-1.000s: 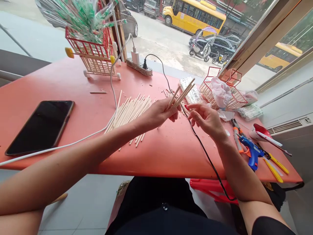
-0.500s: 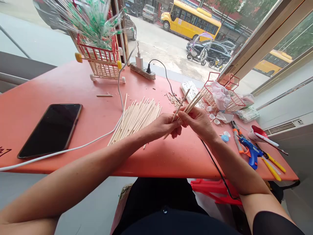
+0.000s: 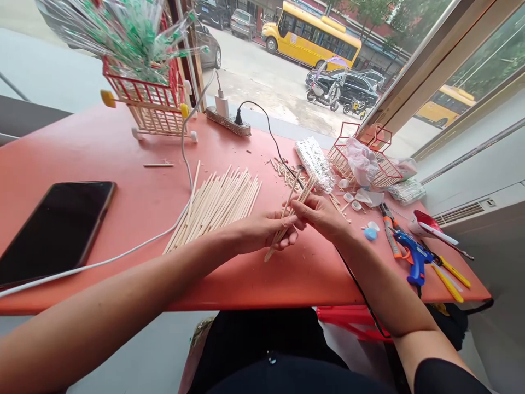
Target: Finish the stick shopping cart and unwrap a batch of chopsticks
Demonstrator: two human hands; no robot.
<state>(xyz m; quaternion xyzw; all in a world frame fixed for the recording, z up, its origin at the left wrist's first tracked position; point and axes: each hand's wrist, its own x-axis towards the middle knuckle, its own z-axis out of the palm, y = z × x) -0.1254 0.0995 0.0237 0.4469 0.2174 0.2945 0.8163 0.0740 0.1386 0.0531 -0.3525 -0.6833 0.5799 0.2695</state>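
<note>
A small bundle of thin wooden sticks (image 3: 304, 192) slants between my two hands, low over the table. My left hand (image 3: 262, 231) is closed around the lower part, its thumb lying across the sticks, whose bottom ends poke out below the fingers. From the right, my right hand (image 3: 322, 214) pinches the same bundle higher up. One stick leans apart from the others at the top. To the left of my hands lies a spread pile of similar sticks (image 3: 219, 200). Short cut pieces (image 3: 287, 171) are scattered just behind the bundle.
A phone (image 3: 57, 224) and a white cable lie left. Behind stands a miniature cart (image 3: 151, 98) holding plastic-wrapped green items, near a power strip (image 3: 227, 121). To the right are a red-framed basket (image 3: 365, 158), foil package (image 3: 315, 163), glue gun (image 3: 413, 251), pliers (image 3: 390, 230) and cup (image 3: 422, 221).
The view has shifted slightly. Both hands sit a little lower, and less of the bundle shows above the fingers while more shows below.
</note>
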